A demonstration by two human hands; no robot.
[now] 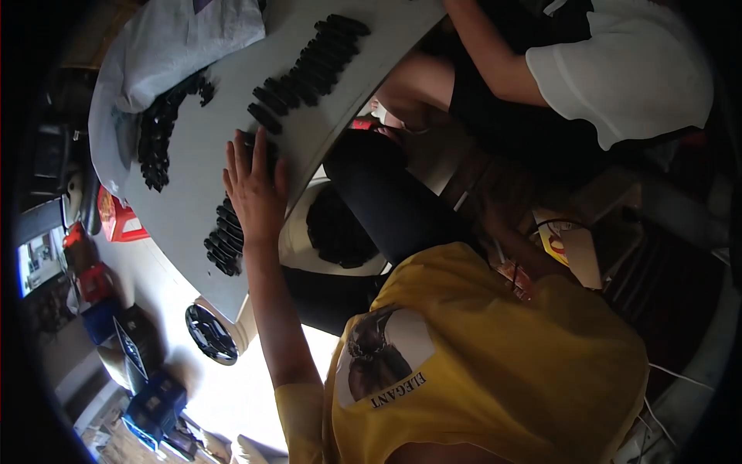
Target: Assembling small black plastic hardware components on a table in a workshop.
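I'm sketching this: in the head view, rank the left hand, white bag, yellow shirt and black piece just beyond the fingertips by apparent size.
1. Yellow shirt
2. White bag
3. Left hand
4. Black piece

Black pieces (pixel 321 62), pale grey tabletop (pixel 209 155)
Yellow shirt (pixel 495 332) with dark-on-white print (pixel 379 356), whitish bag (pixel 185 46), co-worker's white sleeve (pixel 587 85), black trousers (pixel 394 201)

the left hand (pixel 256 189) covers part of a black piece (pixel 270 149), so its full outline is hidden. the right hand (pixel 495 219) is lost in shadow; whether it grips something cannot be told. the top edge cuts off the table (pixel 193 147), the pale bag (pixel 185 46) and the co-worker (pixel 618 77). the bright screen (pixel 40 261) is too blurred to read.
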